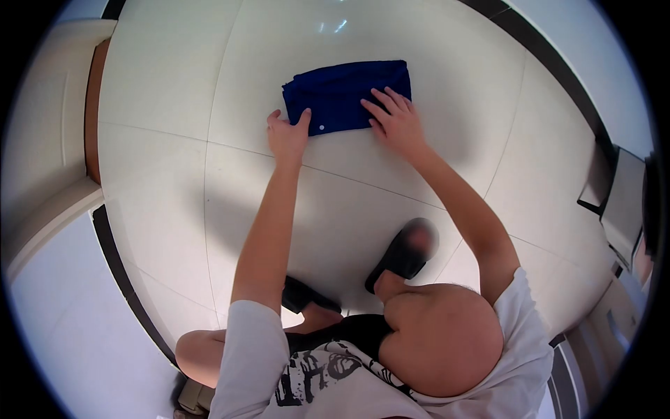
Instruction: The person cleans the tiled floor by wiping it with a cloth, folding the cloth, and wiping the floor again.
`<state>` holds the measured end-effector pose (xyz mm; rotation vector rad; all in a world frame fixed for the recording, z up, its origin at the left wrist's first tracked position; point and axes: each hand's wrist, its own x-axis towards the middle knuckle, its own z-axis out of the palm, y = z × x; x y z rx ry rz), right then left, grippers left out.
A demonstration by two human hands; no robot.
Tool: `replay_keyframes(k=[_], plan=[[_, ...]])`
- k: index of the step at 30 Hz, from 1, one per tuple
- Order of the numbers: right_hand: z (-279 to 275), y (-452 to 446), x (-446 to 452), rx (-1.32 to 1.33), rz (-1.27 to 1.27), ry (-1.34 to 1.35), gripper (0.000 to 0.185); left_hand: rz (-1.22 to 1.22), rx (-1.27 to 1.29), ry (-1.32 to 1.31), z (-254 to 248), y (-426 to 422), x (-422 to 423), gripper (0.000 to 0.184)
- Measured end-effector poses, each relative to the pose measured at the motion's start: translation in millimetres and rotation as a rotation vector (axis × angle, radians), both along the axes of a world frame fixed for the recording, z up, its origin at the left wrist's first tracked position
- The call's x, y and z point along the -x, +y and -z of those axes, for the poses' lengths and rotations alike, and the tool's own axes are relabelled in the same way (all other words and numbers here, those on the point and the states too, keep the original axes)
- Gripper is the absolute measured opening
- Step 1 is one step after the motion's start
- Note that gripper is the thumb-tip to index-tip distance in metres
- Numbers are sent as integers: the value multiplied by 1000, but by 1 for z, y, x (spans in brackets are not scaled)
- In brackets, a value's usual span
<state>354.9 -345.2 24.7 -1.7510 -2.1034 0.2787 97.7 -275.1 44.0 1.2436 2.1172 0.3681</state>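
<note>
A folded dark blue cloth, perhaps a garment, lies flat on the tiled floor in front of me. A small white round spot shows near its lower left corner. At that corner is my left hand, its thumb against the cloth's edge and its fingers apart from the thumb, partly curled beside the left side. My right hand rests on the right part of the cloth with its fingers spread. Neither hand visibly grips the cloth.
Pale glossy floor tiles surround the cloth. My feet in black slippers are below it. A door frame stands at the left, a dark skirting strip runs along the right wall, and furniture stands at the far right.
</note>
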Motion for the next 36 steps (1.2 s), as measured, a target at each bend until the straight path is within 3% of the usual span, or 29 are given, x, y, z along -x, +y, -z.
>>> replay_keyframes(k=[3, 6, 9, 12, 15, 18, 21, 24, 27, 30, 36], plan=[[4, -8, 11, 23, 20, -58, 49, 6, 96, -26, -3, 3, -9, 73], [5, -10, 15, -11, 45, -70, 50, 164, 73, 161, 5, 7, -18, 62], [8, -10, 16, -19, 57, -61, 50, 221, -230, 298, 12, 0, -27, 49], [8, -10, 17, -6, 62, -46, 51, 158, -173, 2, 6, 2, -31, 42], [11, -10, 18, -12, 58, -43, 51, 142, -291, -229, 7, 0, -39, 32], [11, -10, 18, -21, 65, -51, 50, 286, -453, -269, 5, -8, -56, 36], [11, -10, 19, -20, 63, -57, 50, 250, -580, -166, 0, -18, -67, 52], [11, -11, 18, -24, 65, -45, 50, 2, -510, -89, -6, -25, -66, 72], [8, -11, 20, -29, 68, -43, 51, -188, -132, -210, -21, -30, -64, 87], [9, -11, 22, -36, 67, -42, 51, -129, -57, -314, -5, -28, -58, 87], [11, -11, 19, -41, 68, -38, 52, -112, -49, -169, 1, -10, -69, 56]])
